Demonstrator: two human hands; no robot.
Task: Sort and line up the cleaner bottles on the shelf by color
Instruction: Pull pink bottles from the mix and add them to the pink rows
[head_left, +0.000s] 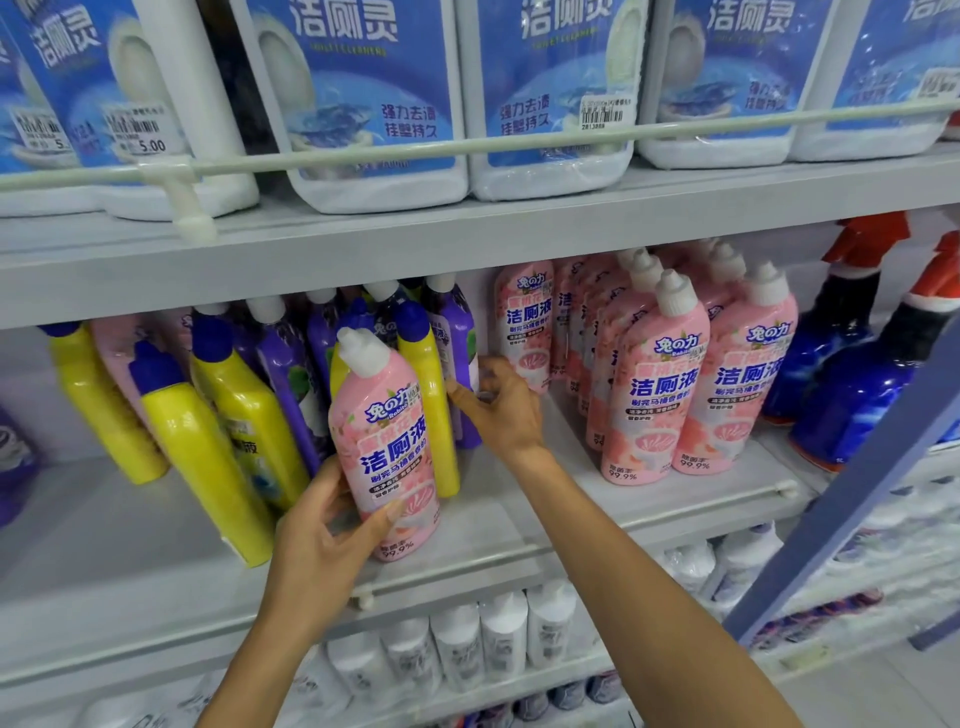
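My left hand (324, 540) grips the lower part of a pink cleaner bottle (387, 441) with a white cap, held upright at the front of the middle shelf (498, 519). My right hand (501, 405) reaches behind it, fingers curled on a purple bottle (460, 353) beside a yellow bottle (428, 395). Left of these stand mixed yellow bottles (208, 441), purple bottles (288, 379) and a pink bottle at the back (117, 353). A tidy group of pink bottles (670, 379) stands on the right.
Blue spray bottles with red triggers (862, 364) stand at the far right. Large white jugs with blue labels (363, 93) fill the shelf above behind a rail. White bottles (483, 639) line the shelf below. A blue upright bar (841, 493) crosses at right.
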